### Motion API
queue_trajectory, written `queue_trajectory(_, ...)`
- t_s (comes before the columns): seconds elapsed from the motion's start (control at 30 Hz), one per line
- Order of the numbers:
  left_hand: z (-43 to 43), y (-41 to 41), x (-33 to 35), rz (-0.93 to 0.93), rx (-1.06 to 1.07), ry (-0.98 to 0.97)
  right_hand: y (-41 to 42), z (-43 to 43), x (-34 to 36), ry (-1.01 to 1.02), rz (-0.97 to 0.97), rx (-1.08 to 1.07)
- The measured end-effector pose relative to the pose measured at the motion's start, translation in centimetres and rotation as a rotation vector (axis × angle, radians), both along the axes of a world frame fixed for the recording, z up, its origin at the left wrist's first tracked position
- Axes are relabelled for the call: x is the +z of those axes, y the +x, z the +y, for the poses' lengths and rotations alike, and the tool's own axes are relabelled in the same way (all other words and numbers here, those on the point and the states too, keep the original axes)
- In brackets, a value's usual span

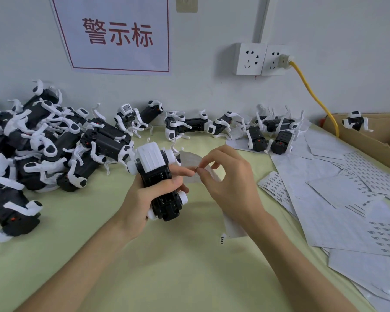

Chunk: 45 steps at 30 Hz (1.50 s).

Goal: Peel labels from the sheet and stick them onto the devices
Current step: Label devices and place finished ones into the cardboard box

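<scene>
My left hand (142, 199) grips a black and white robot-dog device (158, 176) from below, belly side up, over the middle of the table. The same hand's fingers also pinch a white strip of label sheet (190, 161) that curls to the right of the device. My right hand (227, 179) pinches a small label at the strip's edge with thumb and forefinger. The strip's lower end (232, 228) hangs below my right wrist, and a small printed label (223, 238) sticks out at its bottom.
A big pile of devices (43, 149) fills the left side, and more devices (234, 129) line the wall. Label sheets and bare backing papers (338, 199) cover the right side. A cardboard box (369, 134) stands at far right; a yellow cable (313, 95) runs from the socket.
</scene>
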<state>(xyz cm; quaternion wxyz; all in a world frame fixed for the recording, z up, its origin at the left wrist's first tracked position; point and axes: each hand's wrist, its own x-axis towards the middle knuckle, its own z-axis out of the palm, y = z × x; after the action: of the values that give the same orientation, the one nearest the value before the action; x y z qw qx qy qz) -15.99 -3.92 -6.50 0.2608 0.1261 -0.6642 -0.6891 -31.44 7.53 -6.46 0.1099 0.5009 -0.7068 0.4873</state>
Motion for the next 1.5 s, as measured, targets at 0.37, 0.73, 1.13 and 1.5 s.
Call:
queue_trajectory(0.37,0.4,-0.7,-0.3,0.019,0.175,0.014,0.9,0.8,1.0,-0.053,-0.302,0.288)
queue_trajectory(0.73,0.1,-1.2,-0.4,0.074,0.034,0.202,2.4,-0.1,-0.5,0.004,-0.059,0.338)
queue_trajectory(1.13,-0.6,-0.9,-0.1,0.008,0.138,0.109,1.4,0.5,1.9,-0.424,-0.75,0.315)
queue_trajectory(1.5,-2.8,-0.7,-0.7,-0.117,-0.192,0.343,1.6,0.3,1.8,-0.22,-0.939,0.439)
